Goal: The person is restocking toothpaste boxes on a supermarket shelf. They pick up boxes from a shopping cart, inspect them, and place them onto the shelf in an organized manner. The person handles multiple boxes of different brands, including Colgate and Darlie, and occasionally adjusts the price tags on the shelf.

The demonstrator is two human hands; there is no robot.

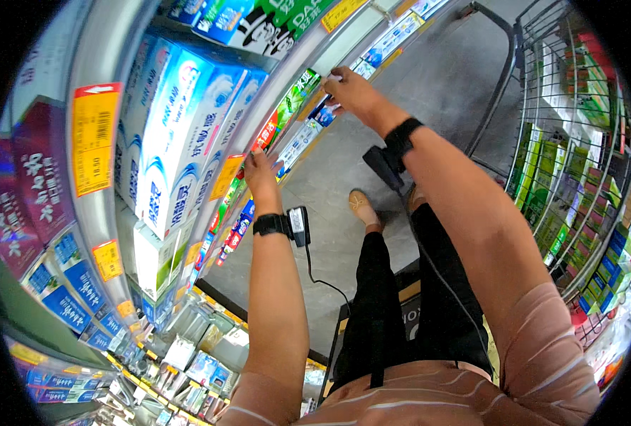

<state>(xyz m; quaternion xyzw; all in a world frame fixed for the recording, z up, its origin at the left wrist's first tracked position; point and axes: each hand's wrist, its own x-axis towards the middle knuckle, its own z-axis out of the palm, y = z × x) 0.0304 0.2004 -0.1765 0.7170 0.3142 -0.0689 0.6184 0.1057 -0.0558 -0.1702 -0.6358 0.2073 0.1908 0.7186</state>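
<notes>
The left hand (262, 174) is hanging with its fingers loose and a bit apart, and no box is showing in it. The right hand (349, 91) is bending its fingers, but I cannot tell if they are pinching anything, because the tips are too small to see well. The green box (301, 89) is lying just left of the right hand's fingertips. The red box (265, 135) is lying just past the left hand's fingertips; I cannot tell if they are touching it.

These boxes are sitting close in a row, so a bump from either hand could be sending one down to the floor (322, 184). The big blue and white box (187, 142) is standing left of the left hand, so a knock from that hand could be tipping it. A black cord (322, 282) is drooping below the left hand, and a wide swing could be making it snag.
</notes>
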